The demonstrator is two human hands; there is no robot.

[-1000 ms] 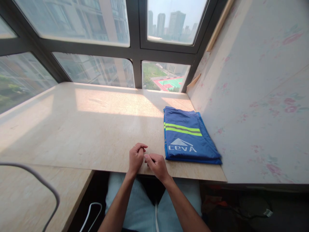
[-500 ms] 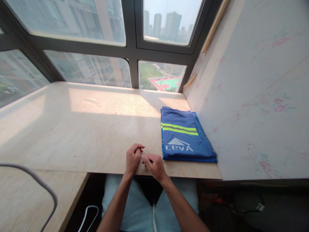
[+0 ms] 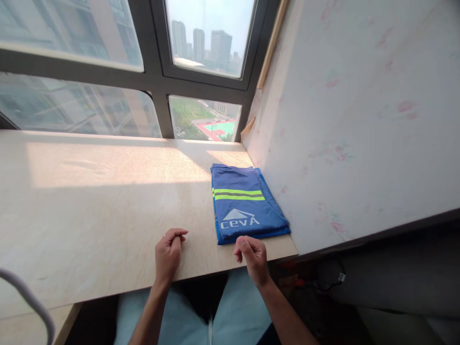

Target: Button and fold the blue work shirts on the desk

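Note:
A folded blue garment [image 3: 244, 206] with yellow-green stripes and a white "ceva" logo lies flat on the pale wooden table [image 3: 89, 201], close to the right wall. My left hand [image 3: 168, 254] rests on the table near its front edge, fingers curled loosely, holding nothing. My right hand [image 3: 253, 256] hovers at the front edge just below the garment's near corner, fingers curled in, nothing visible in it. The two hands are apart.
A large window with dark frames [image 3: 154, 81] runs along the table's far side. A flowered wall panel [image 3: 341, 120] bounds the table on the right. A grey cable [image 3: 32, 302] curves at the lower left. My light trousers show below the table edge.
My hands were close together near the front edge; now they have separated, the right one moving toward the garment. The view has turned to the right.

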